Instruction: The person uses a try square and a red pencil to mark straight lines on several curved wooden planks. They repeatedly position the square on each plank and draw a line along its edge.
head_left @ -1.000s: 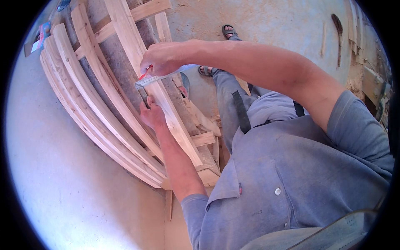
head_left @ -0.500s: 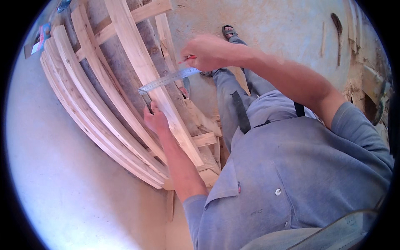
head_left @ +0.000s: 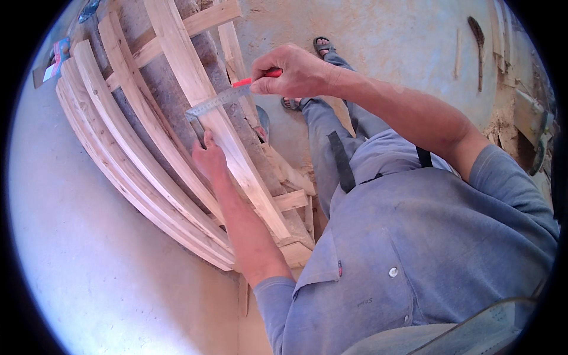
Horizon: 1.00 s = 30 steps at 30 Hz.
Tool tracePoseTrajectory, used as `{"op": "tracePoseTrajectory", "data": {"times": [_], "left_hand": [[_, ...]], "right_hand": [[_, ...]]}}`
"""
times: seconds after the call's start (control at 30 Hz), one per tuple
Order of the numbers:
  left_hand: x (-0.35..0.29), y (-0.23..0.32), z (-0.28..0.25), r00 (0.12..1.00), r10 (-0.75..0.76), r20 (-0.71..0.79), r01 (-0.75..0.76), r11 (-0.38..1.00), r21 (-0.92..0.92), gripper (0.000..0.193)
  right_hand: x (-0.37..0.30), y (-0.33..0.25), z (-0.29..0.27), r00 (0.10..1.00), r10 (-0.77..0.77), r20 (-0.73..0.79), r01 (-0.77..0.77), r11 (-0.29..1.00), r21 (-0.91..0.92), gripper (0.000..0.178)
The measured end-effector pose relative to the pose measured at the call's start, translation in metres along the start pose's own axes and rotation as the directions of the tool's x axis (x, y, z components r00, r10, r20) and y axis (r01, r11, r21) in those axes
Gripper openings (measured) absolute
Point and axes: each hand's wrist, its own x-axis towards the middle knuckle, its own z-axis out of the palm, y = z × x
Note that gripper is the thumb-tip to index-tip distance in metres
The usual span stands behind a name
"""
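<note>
A metal try square [head_left: 214,105] lies with its ruled blade across a pale wooden plank [head_left: 248,171]. Its stock sits along the plank's left edge, where my left hand [head_left: 210,157] is closed on it. My right hand [head_left: 290,70] is above the far end of the blade, fingers pinched round a red pencil [head_left: 241,83]. The pencil's front end points left, close to the blade; whether it touches the wood, I cannot tell. Part of the blade's right end is hidden by the right hand.
Several long planks [head_left: 136,148] lie side by side to the left, resting on crosspieces [head_left: 213,16]. A pink and blue box [head_left: 58,56] stands at the far left. Wood scraps [head_left: 287,168] lie beside my legs, and a brush-like stick [head_left: 477,44] is on the floor at far right.
My left hand and the try square have shifted up and left along the plank. The right hand has turned and come slightly left, with more of the red pencil showing.
</note>
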Motion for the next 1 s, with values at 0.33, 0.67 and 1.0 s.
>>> {"op": "tracePoseTrajectory", "data": {"times": [0.33,0.67,1.0], "left_hand": [[0.001,0.011,-0.001,1.000,-0.025,-0.008,0.024,0.999,-0.039,0.036],[0.003,0.007,-0.001,0.999,-0.052,0.006,0.051,0.996,0.073,0.036],[0.002,0.016,-0.007,0.999,-0.036,0.033,0.033,0.994,0.102,0.040]], "right_hand": [[-0.003,0.017,0.006,0.987,-0.060,-0.147,0.053,0.997,-0.049,0.023],[0.002,0.025,-0.002,0.987,-0.113,-0.117,0.104,0.991,-0.083,0.021],[0.012,0.017,-0.003,0.999,-0.042,-0.026,0.040,0.996,-0.083,0.024]]}}
